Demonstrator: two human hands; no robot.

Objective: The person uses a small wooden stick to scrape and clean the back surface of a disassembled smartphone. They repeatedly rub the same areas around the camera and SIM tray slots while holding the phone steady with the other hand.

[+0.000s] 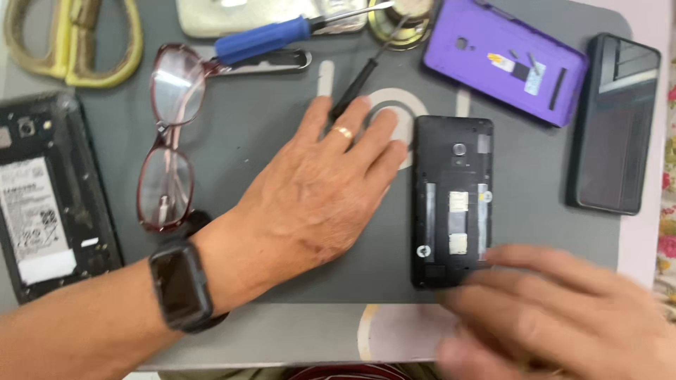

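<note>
Blur smears the right hand [542, 309] at the lower right, so its grip cannot be told, though its fingertips overlap the lower right corner of the opened black phone [451, 200]. Just left of that phone, the left hand [320, 190] lies flat on the grey mat [260, 127] with fingers spread, covering the lower end of a thin black screwdriver [355, 88]. The phone lies back-up with its cover off, showing 2 pale patches and a small round lens.

Left hand [317, 190] flat beside opened black phone [451, 200], right hand [542, 309] blurred.
</note>
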